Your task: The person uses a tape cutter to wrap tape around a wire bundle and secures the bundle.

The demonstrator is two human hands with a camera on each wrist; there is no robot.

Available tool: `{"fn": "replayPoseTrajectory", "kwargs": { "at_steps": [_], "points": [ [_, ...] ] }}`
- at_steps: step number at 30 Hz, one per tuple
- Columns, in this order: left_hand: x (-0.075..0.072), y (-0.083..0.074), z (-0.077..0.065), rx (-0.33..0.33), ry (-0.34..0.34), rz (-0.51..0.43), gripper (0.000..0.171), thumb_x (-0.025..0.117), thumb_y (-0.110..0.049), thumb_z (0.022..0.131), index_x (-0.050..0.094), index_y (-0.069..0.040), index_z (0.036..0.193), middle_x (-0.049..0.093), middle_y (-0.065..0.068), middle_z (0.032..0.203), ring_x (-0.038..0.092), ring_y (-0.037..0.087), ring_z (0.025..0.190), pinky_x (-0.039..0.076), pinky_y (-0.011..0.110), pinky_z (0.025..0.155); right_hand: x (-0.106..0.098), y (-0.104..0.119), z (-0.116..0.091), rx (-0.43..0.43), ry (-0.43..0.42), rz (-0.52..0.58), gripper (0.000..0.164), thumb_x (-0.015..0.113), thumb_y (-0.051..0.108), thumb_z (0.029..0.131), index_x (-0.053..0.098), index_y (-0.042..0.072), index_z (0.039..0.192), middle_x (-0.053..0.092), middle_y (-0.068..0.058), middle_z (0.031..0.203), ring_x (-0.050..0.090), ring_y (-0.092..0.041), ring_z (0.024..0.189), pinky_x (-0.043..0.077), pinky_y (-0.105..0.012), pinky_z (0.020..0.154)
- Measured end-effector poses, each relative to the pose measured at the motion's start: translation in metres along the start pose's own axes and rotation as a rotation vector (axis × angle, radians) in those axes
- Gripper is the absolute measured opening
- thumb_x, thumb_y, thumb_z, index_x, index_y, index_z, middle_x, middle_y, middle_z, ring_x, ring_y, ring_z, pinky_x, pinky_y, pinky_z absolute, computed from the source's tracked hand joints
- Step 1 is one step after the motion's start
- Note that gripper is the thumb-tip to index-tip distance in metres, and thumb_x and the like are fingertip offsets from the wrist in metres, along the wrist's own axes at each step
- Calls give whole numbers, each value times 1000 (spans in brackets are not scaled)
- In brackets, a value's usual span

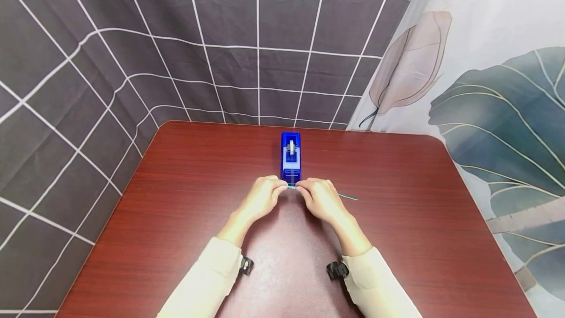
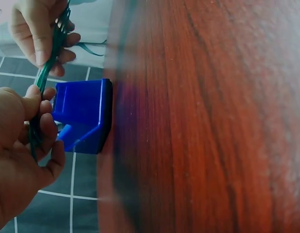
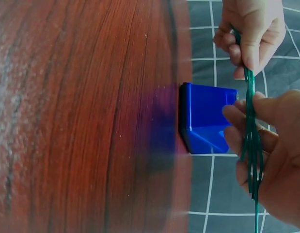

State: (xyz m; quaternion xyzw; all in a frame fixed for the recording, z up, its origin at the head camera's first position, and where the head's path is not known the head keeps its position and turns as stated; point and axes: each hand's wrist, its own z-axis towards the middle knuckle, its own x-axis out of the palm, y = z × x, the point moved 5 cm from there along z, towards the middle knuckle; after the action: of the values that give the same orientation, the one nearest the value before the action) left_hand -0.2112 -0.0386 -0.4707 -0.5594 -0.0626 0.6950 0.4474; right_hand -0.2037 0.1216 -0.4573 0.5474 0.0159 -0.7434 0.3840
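Note:
A bundle of thin green ribbon strands (image 3: pixel 251 128) is stretched between both hands, low over the table in front of the blue tape dispenser (image 1: pixel 291 166). My left hand (image 1: pixel 261 199) pinches one end of the bundle between thumb and fingers. The other side is pinched the same way by my right hand (image 1: pixel 324 200), a short stretch of ribbon showing between them. In the right wrist view the strands fan into loops across the right palm. One loose ribbon end (image 1: pixel 348 197) sticks out past the right hand.
The dispenser stands on the reddish-brown wooden table (image 1: pixel 198 171), just beyond the fingertips, with a tape roll (image 1: pixel 291 147) in it. A dark gridded curtain (image 1: pixel 229 23) hangs behind and at the left. On the right hangs a pale leaf-patterned curtain (image 1: pixel 468 28).

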Motion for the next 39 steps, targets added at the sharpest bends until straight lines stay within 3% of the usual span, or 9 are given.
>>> {"fn": "replayPoseTrajectory", "kwargs": {
  "at_steps": [8, 13, 16, 22, 28, 33, 39],
  "points": [
    [-2, -1, 0, 1, 1, 75, 12, 67, -13, 97, 78, -9, 97, 71, 1, 84, 68, 17, 78, 54, 37, 76, 1, -3, 0, -9, -32, 17, 4, 73, 6, 90, 76, 4, 92, 71, -7, 84, 71, -25, 78, 56, -44, 74],
    [-3, 1, 0, -101, 42, 90, 18, 62, -20, 101, 78, -14, 98, 74, 0, 91, 71, 20, 89, 51, 47, 83, 0, -3, 0, -27, -68, 12, 3, 75, 5, 89, 77, 4, 91, 72, -6, 82, 71, -24, 76, 54, -46, 70],
    [-2, 2, 0, -130, 54, 85, 19, 61, -21, 101, 78, -13, 99, 75, 1, 94, 72, 21, 92, 51, 48, 86, 0, -2, 0, -35, -82, 18, 3, 76, 5, 87, 77, 4, 91, 72, -6, 82, 71, -23, 75, 53, -45, 69],
    [-3, 2, 0, -81, 1, 57, 14, 67, -16, 98, 80, -9, 98, 73, 2, 86, 71, 20, 82, 55, 38, 77, 1, -2, 1, -20, -71, 23, 4, 74, 5, 89, 77, 5, 91, 72, -5, 83, 71, -23, 76, 54, -44, 70],
    [-4, 1, 0, -67, -28, 44, 12, 69, -16, 96, 80, -11, 96, 68, -1, 78, 65, 16, 70, 51, 36, 69, 1, -4, 1, 47, -67, 5, 6, 76, 8, 89, 78, 9, 94, 71, -3, 84, 70, -25, 82, 48, -49, 71],
    [-4, 1, 1, -62, -37, 46, 11, 70, -16, 95, 80, -12, 95, 66, -2, 77, 63, 14, 69, 50, 37, 69, 1, -5, 1, 79, -60, 36, 6, 76, 7, 88, 78, 8, 94, 70, -2, 84, 68, -23, 79, 50, -45, 72],
    [-4, 2, 0, -95, -19, 76, 10, 70, -18, 95, 80, -15, 95, 67, -4, 79, 65, 16, 76, 47, 42, 76, 2, -5, 1, 112, 11, 54, 10, 74, 7, 91, 78, 7, 100, 71, -3, 88, 68, -23, 78, 54, -43, 69]
  ]
}}
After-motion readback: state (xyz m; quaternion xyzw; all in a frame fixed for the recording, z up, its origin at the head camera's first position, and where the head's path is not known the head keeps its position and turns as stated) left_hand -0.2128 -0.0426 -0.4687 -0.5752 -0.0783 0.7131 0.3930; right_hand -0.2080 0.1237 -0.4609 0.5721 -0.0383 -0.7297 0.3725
